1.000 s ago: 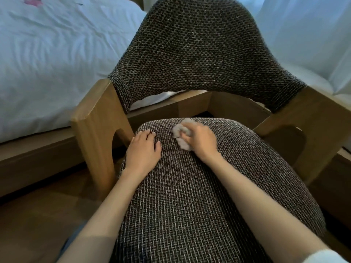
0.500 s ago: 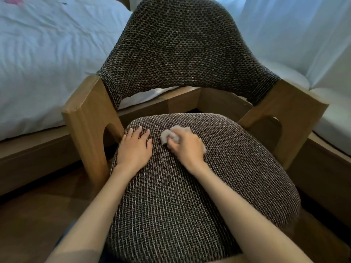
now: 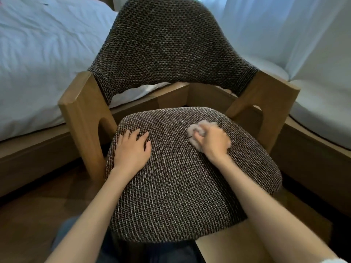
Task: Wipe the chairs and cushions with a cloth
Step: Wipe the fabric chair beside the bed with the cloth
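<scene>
A crumpled pale cloth (image 3: 196,135) is gripped by the right hand (image 3: 213,142) on the brown woven seat cushion (image 3: 186,186), right rear; the left hand (image 3: 133,150) is laid flat, fingers straight, left rear.

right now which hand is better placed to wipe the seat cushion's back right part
Right. The right hand grips the cloth on the seat cushion near its back right edge; the left hand lies flat and empty on the left side.
</scene>
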Demonstrator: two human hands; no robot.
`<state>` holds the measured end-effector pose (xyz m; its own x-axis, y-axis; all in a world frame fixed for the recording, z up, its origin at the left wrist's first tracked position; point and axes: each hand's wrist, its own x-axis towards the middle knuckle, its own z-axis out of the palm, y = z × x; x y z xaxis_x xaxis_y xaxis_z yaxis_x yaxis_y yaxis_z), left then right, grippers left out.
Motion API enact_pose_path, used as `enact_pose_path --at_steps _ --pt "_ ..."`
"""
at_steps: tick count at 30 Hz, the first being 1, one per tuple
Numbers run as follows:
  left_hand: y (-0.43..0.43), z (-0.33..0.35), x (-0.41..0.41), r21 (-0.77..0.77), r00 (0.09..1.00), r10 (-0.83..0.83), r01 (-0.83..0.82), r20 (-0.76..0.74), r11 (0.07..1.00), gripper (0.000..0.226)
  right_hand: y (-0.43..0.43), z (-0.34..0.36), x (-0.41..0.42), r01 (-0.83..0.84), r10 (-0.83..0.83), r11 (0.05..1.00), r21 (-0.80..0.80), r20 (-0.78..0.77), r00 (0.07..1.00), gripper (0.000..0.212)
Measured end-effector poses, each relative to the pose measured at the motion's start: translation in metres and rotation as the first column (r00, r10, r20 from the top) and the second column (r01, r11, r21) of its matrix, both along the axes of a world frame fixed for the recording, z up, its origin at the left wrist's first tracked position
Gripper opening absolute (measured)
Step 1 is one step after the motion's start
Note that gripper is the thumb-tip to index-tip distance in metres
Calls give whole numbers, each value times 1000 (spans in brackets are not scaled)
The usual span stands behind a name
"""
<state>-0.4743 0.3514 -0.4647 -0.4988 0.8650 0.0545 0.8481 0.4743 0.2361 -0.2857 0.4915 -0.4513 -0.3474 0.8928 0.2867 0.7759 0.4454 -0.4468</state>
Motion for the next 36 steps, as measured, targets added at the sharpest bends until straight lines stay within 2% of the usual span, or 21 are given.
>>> enact_pose_path --at_steps 2,3,6,8,10,14,16,18,21,23,25,27,29,31,33,36 --pt "-1 0 3 12 1000 3 -3 -13 1000 50 -42 -6 -25 -165 162 985 -55 -48 986 4" --pt "-3 0 4 14 1000 2 -2 -21 1000 49 -58 -7 -33 -235 232 971 -53 -52 971 8" --pt "-6 2 9 4 999 -5 6 -37 1000 50 -63 -2 -26 -337 337 941 18 -16 941 19" --pt "-8 2 13 -7 999 -19 19 -39 1000 51 -38 0 2 -287 283 956 67 59 957 16" --pt "-10 2 18 -17 998 -43 42 -40 999 52 -4 2 42 -136 121 982 133 116 986 17" --pt "-11 1 26 -32 996 -74 72 -48 997 52 29 11 90 129 -144 982 141 105 984 28" --pt "-11 1 33 -31 995 -87 85 -46 996 51 6 10 75 111 -117 990 89 73 990 17" --pt "-10 0 39 -34 994 -95 93 -58 995 51 -37 2 47 -15 13 999 51 36 999 6" --pt "-10 -1 44 -34 993 -98 96 -67 995 51 -100 -6 21 -226 227 973 53 -9 974 15" --pt "-11 0 44 -32 993 -101 100 -57 994 51 -107 -2 29 -289 290 953 89 4 957 20" --pt "-12 0 43 -36 993 -106 105 -51 994 51 -84 1 52 -248 241 960 130 70 968 20" --pt "-14 0 44 -41 991 -125 123 -52 992 51 -47 3 85 -105 86 978 182 110 990 23" --pt "-16 -1 46 -37 989 -142 140 -50 989 52 -16 8 116 67 -89 978 196 103 991 29" --pt "-16 -1 48 -37 987 -150 149 -50 988 51 -11 13 124 181 -191 969 170 49 980 28" --pt "-16 0 50 -44 988 -149 147 -50 988 51 -34 11 106 154 -154 977 150 -15 988 17" --pt "-16 0 52 -50 988 -141 138 -57 989 51 -101 -1 64 -42 45 989 142 -14 999 12"
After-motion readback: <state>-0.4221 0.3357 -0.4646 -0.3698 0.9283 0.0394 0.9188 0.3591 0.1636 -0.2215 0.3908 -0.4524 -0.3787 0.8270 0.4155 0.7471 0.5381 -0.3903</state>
